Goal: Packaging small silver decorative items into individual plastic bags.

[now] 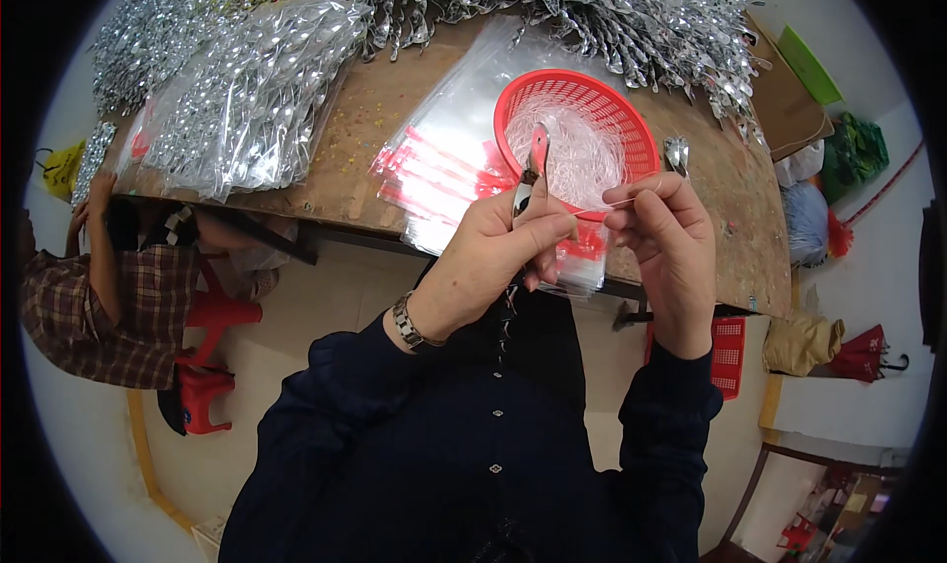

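My left hand (473,262) is closed around a shiny silver twisted foil strand (538,153). One end stands up above the fingers with a reddish gleam, and the rest dangles below the hand in front of my dark shirt. To its right, my right hand (676,242) pinches a thin clear thread (619,200) between thumb and fingertips. Both hands are over the table's near edge. Just beyond them sits a red plastic basket (636,129) full of fine, whitish clear threads (572,153). Whether the thread touches the strand cannot be made out.
Flat clear bags with red-and-white ends (429,163) lie under the basket's left side. A bag of silver strands (256,99) lies left, with silver garlands (631,20) heaped behind. A small silver piece (677,154) is right of the basket. Another person (109,306) sits at left.
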Tool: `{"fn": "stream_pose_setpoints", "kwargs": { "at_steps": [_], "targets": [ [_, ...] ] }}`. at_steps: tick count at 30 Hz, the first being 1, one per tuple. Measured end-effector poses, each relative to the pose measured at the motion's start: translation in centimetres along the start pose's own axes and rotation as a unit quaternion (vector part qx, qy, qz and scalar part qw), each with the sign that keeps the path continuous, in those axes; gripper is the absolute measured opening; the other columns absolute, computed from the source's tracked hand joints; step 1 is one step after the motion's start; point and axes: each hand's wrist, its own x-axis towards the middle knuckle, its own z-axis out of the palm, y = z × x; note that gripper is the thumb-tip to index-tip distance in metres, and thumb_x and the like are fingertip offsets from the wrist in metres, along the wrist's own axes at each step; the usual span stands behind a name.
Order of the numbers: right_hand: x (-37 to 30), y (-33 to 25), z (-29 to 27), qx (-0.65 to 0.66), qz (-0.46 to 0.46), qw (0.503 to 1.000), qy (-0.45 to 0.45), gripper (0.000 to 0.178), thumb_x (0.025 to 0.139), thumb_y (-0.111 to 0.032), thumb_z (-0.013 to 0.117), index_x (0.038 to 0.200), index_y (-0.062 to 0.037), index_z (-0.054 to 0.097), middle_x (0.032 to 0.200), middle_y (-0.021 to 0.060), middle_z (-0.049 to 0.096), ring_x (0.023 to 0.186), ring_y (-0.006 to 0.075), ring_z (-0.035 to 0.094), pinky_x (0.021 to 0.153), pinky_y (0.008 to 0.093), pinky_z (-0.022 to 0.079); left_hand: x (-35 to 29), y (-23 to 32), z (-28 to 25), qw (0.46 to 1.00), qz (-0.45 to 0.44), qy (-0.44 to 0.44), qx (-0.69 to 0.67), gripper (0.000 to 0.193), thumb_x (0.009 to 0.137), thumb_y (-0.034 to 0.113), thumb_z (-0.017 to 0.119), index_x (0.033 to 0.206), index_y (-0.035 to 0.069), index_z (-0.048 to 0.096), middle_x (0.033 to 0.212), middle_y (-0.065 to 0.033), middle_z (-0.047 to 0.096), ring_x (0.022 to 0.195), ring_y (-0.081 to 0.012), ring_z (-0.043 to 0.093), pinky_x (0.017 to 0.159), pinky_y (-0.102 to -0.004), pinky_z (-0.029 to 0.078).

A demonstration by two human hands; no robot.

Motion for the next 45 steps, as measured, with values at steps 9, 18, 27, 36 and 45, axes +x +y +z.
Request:
{"fn": "stream_pose_setpoints", "kwargs": {
  "at_steps": [9, 18, 27, 36, 45],
  "targets": [
    [-2.3, -1.9, 0.5, -0.306, -0.153, 0.938, 0.052, 0.018, 0.092, -0.005, 0.049, 0.107, 0.0011, 0.056, 0.103, 0.0067, 0.063, 0.075, 0.0081, 0.059, 0.068, 0.0212, 0.047, -0.4, 0.7, -0.2, 0.991, 0.003, 0.027, 0.128, 0.015, 0.093, 0.017, 0.057, 0.090, 0.002, 0.061, 0.067, -0.0020, 0.059, 0.057, -0.0059, 0.053, 0.049, -0.0173, 0.039],
    [-2.4, 1.3, 2.3, -0.350, -0.103, 0.927, -0.091, 0.023, 0.083, -0.001, 0.061, 0.105, 0.0023, 0.056, 0.089, 0.0094, 0.062, 0.076, 0.0151, 0.062, 0.068, 0.0260, 0.048, -1.0, 0.4, -0.1, 0.989, 0.028, -0.002, 0.146, 0.015, 0.091, 0.017, 0.059, 0.090, 0.002, 0.063, 0.070, 0.0012, 0.059, 0.058, -0.0041, 0.053, 0.050, -0.0166, 0.039],
    [-2.7, 0.0, 1.6, -0.413, -0.140, 0.900, -0.012, 0.003, 0.084, -0.002, 0.062, 0.085, 0.0012, 0.060, 0.076, 0.0046, 0.057, 0.066, 0.0121, 0.053, 0.060, 0.0244, 0.042, -1.0, -0.2, -0.5, 0.991, 0.012, -0.004, 0.131, 0.023, 0.095, 0.024, 0.053, 0.095, 0.003, 0.062, 0.077, -0.0014, 0.060, 0.059, -0.0045, 0.051, 0.053, -0.0168, 0.039],
    [-3.5, -0.1, 1.8, -0.310, -0.206, 0.924, 0.090, 0.003, 0.083, 0.001, 0.062, 0.084, 0.0006, 0.060, 0.074, 0.0003, 0.056, 0.065, 0.0060, 0.047, 0.059, 0.0201, 0.037, -0.9, -1.2, -0.3, 0.999, 0.019, -0.009, -0.045, 0.054, 0.100, 0.044, 0.033, 0.111, -0.001, 0.061, 0.073, 0.0018, 0.048, 0.069, -0.0072, 0.044, 0.064, -0.0228, 0.040],
    [-4.1, 0.5, 2.3, -0.327, -0.276, 0.900, 0.083, 0.005, 0.086, 0.004, 0.060, 0.088, -0.0004, 0.058, 0.080, -0.0017, 0.051, 0.069, 0.0040, 0.043, 0.061, 0.0172, 0.033, -1.1, -1.7, 0.1, 0.999, 0.005, -0.020, -0.038, 0.032, 0.098, 0.028, 0.045, 0.104, 0.001, 0.062, 0.073, 0.0041, 0.048, 0.069, -0.0064, 0.047, 0.066, -0.0211, 0.041]
  ]
}}
